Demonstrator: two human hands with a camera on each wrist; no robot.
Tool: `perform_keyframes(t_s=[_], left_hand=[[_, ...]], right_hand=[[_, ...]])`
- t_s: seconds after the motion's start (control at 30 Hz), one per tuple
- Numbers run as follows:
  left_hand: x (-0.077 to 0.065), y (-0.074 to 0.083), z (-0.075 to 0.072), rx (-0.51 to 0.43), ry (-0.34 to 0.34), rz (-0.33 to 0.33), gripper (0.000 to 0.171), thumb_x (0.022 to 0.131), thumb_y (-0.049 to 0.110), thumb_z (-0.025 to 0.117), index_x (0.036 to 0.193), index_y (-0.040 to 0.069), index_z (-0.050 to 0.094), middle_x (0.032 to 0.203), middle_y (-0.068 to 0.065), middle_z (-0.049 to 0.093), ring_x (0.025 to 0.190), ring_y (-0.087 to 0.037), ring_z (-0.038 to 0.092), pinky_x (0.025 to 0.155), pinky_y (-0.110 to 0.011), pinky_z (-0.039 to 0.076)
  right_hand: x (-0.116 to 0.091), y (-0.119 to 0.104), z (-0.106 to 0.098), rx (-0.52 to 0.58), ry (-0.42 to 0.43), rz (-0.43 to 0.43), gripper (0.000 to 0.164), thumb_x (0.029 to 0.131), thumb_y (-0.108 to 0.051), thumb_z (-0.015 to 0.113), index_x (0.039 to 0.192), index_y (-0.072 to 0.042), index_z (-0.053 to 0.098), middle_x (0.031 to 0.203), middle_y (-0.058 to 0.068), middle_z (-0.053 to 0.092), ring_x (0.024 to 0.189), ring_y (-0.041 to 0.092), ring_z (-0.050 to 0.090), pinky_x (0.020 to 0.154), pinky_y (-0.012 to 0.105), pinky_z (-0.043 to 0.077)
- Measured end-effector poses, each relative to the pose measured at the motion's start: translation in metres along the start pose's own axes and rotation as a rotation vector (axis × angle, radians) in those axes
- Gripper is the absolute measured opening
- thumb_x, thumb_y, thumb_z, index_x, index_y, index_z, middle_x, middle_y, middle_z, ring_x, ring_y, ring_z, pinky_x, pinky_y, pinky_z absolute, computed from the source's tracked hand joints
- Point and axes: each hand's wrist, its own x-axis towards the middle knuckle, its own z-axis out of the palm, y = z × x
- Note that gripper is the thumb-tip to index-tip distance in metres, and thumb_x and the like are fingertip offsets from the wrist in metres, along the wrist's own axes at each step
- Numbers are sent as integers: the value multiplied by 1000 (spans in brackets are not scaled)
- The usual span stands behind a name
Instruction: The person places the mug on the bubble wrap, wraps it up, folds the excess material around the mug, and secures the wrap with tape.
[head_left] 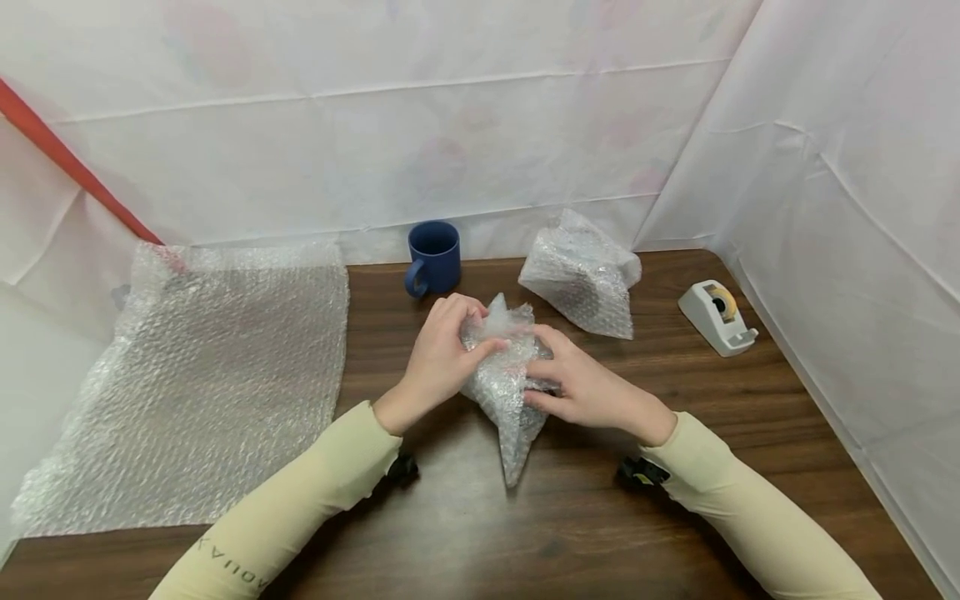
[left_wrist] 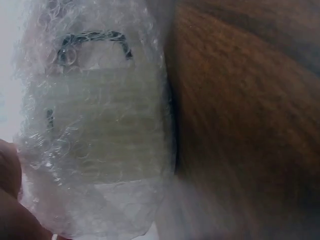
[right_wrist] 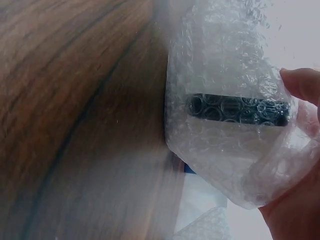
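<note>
A bundle in bubble wrap (head_left: 498, 387) is being held at the middle of the table (head_left: 570, 533), near the blue mug (head_left: 441, 258). Its sides are being gripped by the left hand (head_left: 446, 342) and right hand (head_left: 573, 381), probably so the folds are being stopped from popping open. The tape holder (head_left: 708, 321) is being left aside, perhaps for room.
</note>
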Motion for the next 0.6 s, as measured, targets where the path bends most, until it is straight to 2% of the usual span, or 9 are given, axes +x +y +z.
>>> perform_keyframes(t_s=[0.1, 0.2, 0.27, 0.37, 0.5, 0.6], left_hand=[[3, 1, -3, 46, -63, -52, 42, 79, 29, 86, 97, 8, 54, 101, -5, 58, 91, -23, 46, 78, -36, 39], [7, 3, -6, 77, -144, -119, 49, 80, 32, 86, 111, 8, 56, 105, -6, 58, 95, -24, 48, 80, -37, 42], [10, 4, -8, 93, -198, -156, 54, 81, 34, 85, 119, 9, 56, 112, -6, 59, 102, -23, 51, 85, -39, 44], [13, 6, -9, 113, -248, -183, 58, 81, 35, 84, 126, 11, 55, 122, -4, 58, 111, -22, 52, 91, -40, 45], [13, 8, -7, 142, -223, -159, 60, 79, 33, 86, 125, 12, 55, 122, -3, 58, 110, -21, 50, 88, -39, 47], [11, 9, -4, 186, -164, -75, 56, 77, 30, 88, 118, 10, 56, 124, -5, 56, 111, -24, 46, 88, -39, 46]], right_hand=[[-1, -2, 0, 2, 26, 54, 15, 96, -29, 67, 87, -18, 64, 147, 20, 34, 139, 35, 29, 109, 55, 30], [-2, -6, -1, 56, 66, 105, 11, 90, -25, 75, 94, -15, 71, 146, 20, 36, 137, 36, 31, 108, 56, 32], [-2, -8, -1, 107, 106, 148, 19, 85, -21, 81, 101, -13, 73, 144, 19, 39, 135, 35, 36, 105, 56, 36], [-3, -12, -1, 220, 173, 229, 39, 76, -14, 88, 108, -7, 66, 142, 17, 41, 134, 33, 40, 105, 53, 39], [-6, -15, -2, 408, 226, 292, 46, 82, -5, 81, 115, -2, 50, 144, 16, 37, 137, 30, 36, 112, 45, 34], [-8, -17, -3, 507, 228, 303, 37, 92, 0, 67, 121, 2, 43, 147, 19, 33, 140, 33, 35, 114, 42, 31]])
